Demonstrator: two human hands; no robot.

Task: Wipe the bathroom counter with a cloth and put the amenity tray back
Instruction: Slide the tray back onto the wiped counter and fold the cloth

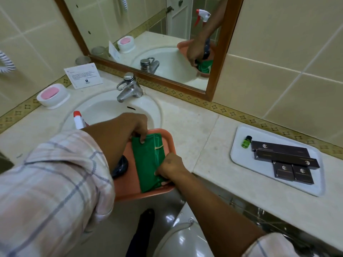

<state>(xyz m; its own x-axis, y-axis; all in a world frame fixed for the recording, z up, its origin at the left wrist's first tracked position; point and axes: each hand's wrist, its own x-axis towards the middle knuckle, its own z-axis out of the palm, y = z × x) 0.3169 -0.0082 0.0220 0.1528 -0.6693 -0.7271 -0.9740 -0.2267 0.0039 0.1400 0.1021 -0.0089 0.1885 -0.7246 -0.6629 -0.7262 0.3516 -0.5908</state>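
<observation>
A folded green cloth lies in an orange plastic tub at the counter's front edge, over the sink. My left hand pinches the cloth's far end. My right hand grips its near right edge. A white amenity tray sits on the beige counter to the right, holding several dark boxes and a small green bottle.
A spray bottle with a red and white nozzle stands in the tub behind my left arm. The tap, a pink soap in a white dish and a printed card line the back. A toilet is below.
</observation>
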